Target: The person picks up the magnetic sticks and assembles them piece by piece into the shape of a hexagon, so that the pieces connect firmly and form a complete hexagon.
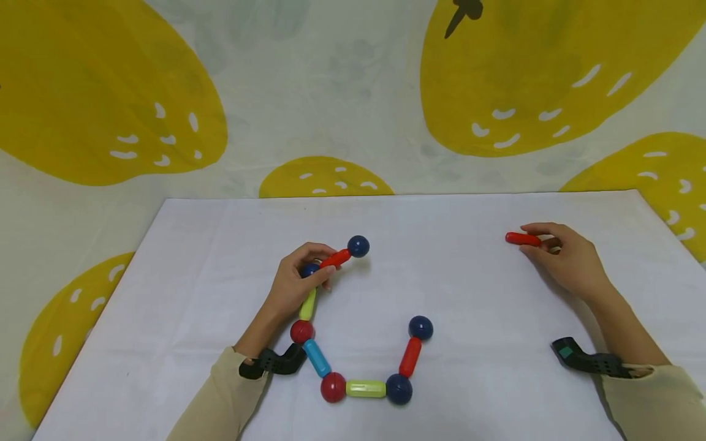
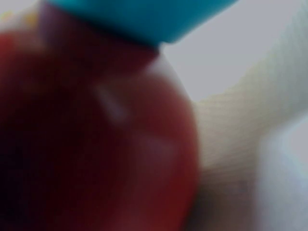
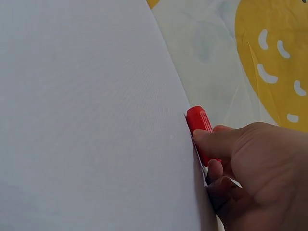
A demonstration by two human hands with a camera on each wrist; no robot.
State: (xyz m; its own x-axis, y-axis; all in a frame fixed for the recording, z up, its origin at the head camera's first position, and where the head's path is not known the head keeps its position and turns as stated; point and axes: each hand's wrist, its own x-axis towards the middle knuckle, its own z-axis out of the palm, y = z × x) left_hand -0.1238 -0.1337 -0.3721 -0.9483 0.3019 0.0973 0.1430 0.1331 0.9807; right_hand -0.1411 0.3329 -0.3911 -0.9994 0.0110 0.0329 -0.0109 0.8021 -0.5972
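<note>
A chain of magnetic building rods and balls curves over the white table. My left hand (image 1: 295,278) pinches its upper left part, with thumb and fingers about a red rod (image 1: 336,258) and a blue ball (image 1: 310,269) partly hidden by the hand. At that rod's far end is another blue ball (image 1: 358,246). Below the hand follow a yellow-green rod (image 1: 307,305), a red ball (image 1: 301,332) and a light blue rod (image 1: 317,358). That red ball (image 2: 120,144) appears blurred and close in the left wrist view. My right hand (image 1: 570,257) holds a loose red rod (image 3: 199,120) between thumb and fingers.
The chain's lower part has a red ball (image 1: 333,388), a yellow-green rod (image 1: 366,389), a blue ball (image 1: 399,389), a red rod (image 1: 410,357) and an end blue ball (image 1: 421,327). Behind the white table (image 1: 469,275) hangs a cloth (image 1: 331,92) with yellow shapes.
</note>
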